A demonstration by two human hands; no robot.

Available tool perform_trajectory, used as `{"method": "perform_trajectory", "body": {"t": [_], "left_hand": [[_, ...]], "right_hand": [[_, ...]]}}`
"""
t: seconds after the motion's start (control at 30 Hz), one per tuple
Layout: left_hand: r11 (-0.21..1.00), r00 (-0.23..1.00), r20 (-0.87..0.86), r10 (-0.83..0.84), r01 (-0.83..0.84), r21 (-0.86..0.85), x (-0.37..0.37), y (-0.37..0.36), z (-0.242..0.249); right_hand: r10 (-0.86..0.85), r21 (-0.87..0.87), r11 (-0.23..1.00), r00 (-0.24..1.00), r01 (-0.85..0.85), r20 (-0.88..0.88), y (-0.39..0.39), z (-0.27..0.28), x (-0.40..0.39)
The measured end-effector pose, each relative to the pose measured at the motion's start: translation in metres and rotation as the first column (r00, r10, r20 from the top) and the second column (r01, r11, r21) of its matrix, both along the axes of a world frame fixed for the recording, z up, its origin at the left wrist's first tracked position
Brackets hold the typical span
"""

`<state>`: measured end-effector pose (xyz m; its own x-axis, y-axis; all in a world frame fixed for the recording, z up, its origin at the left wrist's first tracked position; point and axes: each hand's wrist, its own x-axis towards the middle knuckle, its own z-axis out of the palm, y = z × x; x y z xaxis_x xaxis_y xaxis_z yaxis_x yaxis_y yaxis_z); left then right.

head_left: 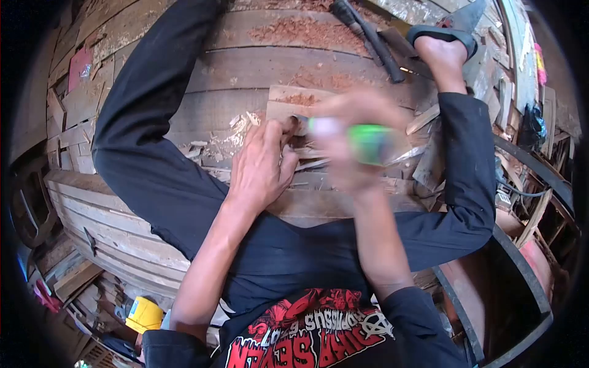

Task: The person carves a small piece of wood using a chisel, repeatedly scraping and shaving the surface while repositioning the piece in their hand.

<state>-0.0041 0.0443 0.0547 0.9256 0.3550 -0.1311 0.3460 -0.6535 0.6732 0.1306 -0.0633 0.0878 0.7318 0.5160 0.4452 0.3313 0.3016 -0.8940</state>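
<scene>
My left hand [261, 162] is closed at the edge of a small brown piece of wood [295, 127], thumb and fingers pressed about it. Under it lies a flat pale board [282, 101] with reddish shavings on it. My right hand [353, 168], smeared by motion, grips a green and white object [369, 144]. A dark narrow tip seems to point from that object toward the fingers of my left hand. Its exact kind is too blurred to tell.
Dark long-handled tools [371, 43] lie on the plank floor [230, 67] beyond my hands. Reddish shavings [307, 30] and wood scraps are scattered about. To the left runs a stack of boards [116, 214], with a yellow container [145, 314] below. A curved dark frame [521, 276] stands at right.
</scene>
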Motion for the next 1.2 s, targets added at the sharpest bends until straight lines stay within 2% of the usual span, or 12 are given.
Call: {"method": "perform_trajectory", "body": {"t": [0.03,0.07,0.2,0.33,0.47,0.57,0.6,0.7,0.8,0.93,1.17,1.2], "left_hand": [[1.000,1.000,-0.001,-0.012,0.012,0.008,0.003,0.000,0.000],[1.000,1.000,-0.009,-0.024,0.024,0.015,0.001,0.001,-0.002],[0.999,0.996,-0.091,0.021,-0.024,-0.032,-0.008,0.001,-0.008],[0.998,0.997,-0.067,0.029,-0.033,-0.063,-0.001,0.004,-0.002],[1.000,0.992,-0.127,0.022,-0.024,-0.015,-0.001,0.001,-0.004],[1.000,0.996,-0.084,-0.003,0.006,0.027,0.000,-0.001,-0.002],[0.999,0.994,-0.106,-0.024,0.026,0.025,0.001,-0.001,-0.002],[0.999,0.994,-0.108,-0.033,0.035,0.021,0.012,0.004,-0.001],[1.000,0.999,-0.040,0.016,-0.017,-0.022,0.006,0.004,-0.006],[0.999,1.000,-0.010,0.000,0.001,0.054,0.005,0.001,-0.001],[1.000,0.999,-0.049,0.016,-0.016,-0.016,0.003,0.004,-0.010],[1.000,0.998,-0.065,0.025,-0.025,0.001,0.006,0.002,-0.004]], "right_hand": [[-0.034,-0.084,0.995,0.982,0.050,0.186,0.003,-0.010,0.003],[-0.014,-0.094,0.995,0.987,0.030,0.162,0.002,-0.015,0.003],[-0.009,0.182,0.981,0.960,0.062,-0.279,-0.002,0.033,0.004],[0.054,0.113,0.993,0.973,-0.029,-0.226,0.007,0.007,0.005],[0.026,0.109,0.994,0.945,0.010,-0.325,-0.006,0.019,0.002],[0.017,0.141,0.990,0.963,0.022,-0.269,-0.003,0.031,-0.003],[0.008,0.079,0.997,0.999,-0.005,-0.037,0.003,-0.005,0.002],[0.049,0.023,0.998,0.998,-0.050,0.036,0.012,-0.018,0.006],[0.014,0.113,0.993,0.955,0.020,-0.295,0.001,-0.006,-0.005],[0.007,-0.147,0.989,0.997,-0.018,-0.073,0.005,-0.036,-0.004],[-0.005,0.160,0.985,0.933,0.067,-0.359,-0.001,0.021,-0.001],[0.011,0.113,0.993,0.961,0.021,-0.277,-0.001,0.004,-0.003]]}}
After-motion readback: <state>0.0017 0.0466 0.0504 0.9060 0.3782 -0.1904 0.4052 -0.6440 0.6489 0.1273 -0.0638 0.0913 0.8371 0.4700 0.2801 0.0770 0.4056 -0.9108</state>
